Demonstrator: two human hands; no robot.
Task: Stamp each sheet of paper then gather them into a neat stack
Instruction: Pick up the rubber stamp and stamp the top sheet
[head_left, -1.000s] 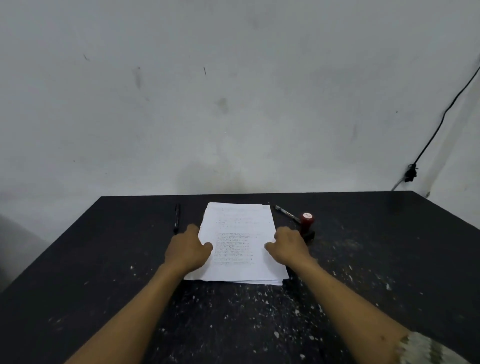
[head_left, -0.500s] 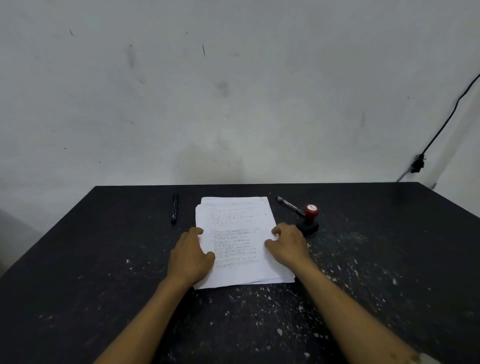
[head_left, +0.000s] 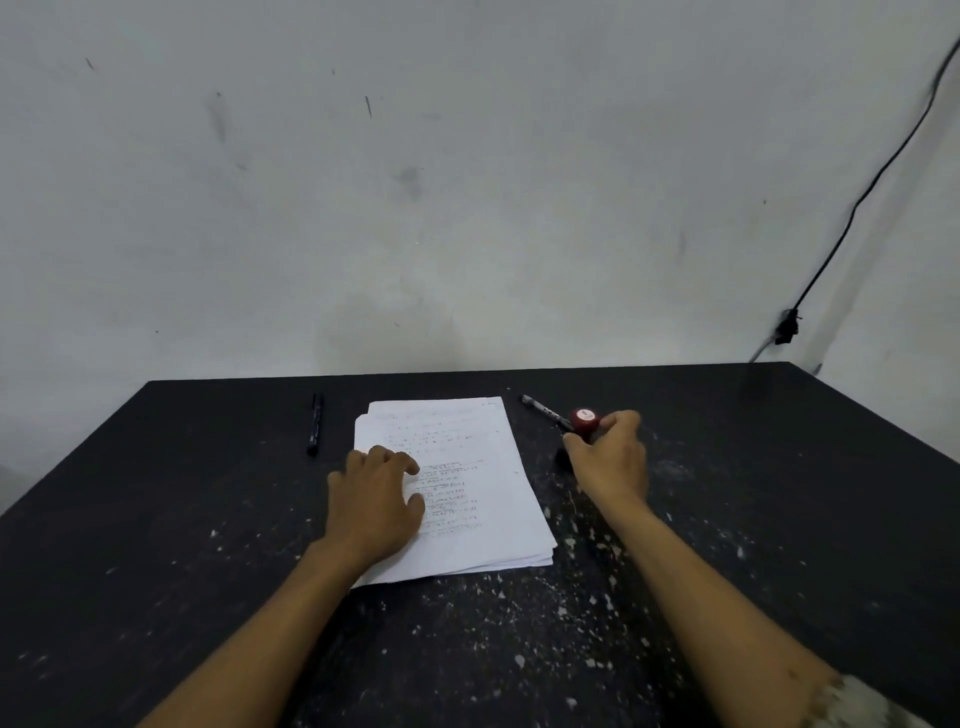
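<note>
The right hand (head_left: 609, 457) has just left the sheets of paper (head_left: 467, 483) and curled round the red-topped stamp (head_left: 584, 422) beside them on the table (head_left: 208, 519), so stamping looks about to begin, while the left hand (head_left: 375, 499) rests flat and open on the loosely fanned pile, whose print is too small to read.

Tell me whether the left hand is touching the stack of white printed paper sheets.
Touching. The head view shows the left hand lying flat on the left part of the stack of white printed paper sheets, fingers spread over the print, with no gap visible.
</note>
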